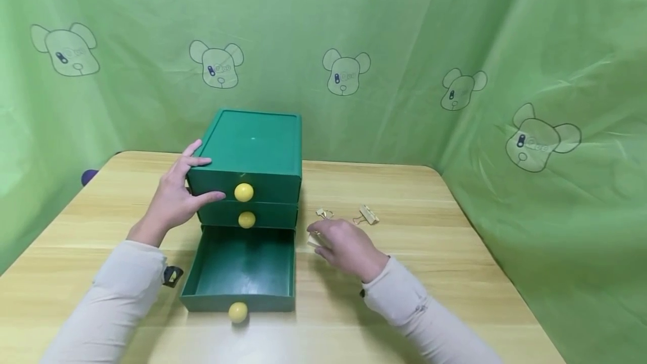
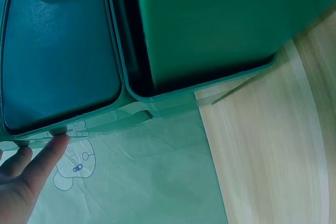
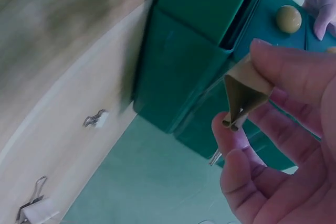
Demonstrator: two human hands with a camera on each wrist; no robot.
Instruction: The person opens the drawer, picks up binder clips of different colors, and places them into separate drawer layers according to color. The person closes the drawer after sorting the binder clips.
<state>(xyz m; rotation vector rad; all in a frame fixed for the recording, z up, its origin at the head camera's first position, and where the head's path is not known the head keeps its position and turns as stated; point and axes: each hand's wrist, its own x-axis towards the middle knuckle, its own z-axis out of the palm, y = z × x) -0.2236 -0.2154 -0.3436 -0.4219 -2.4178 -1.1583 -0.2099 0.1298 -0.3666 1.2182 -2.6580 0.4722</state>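
A green drawer unit with yellow ball knobs stands on the table, its bottom drawer pulled out and nothing seen inside. My left hand rests against the unit's upper left front corner, fingers extended at the top edge and thumb lying across the front of the top drawer. Just right of the unit, my right hand pinches a pale yellow binder clip between thumb and fingers. Behind that hand lie two more binder clips, a small one and a larger one.
The unit stands on a light wood table. A green curtain printed with bear heads hangs behind and on the right. Next to the left sleeve is a small dark object. Something purple shows beyond the left table edge.
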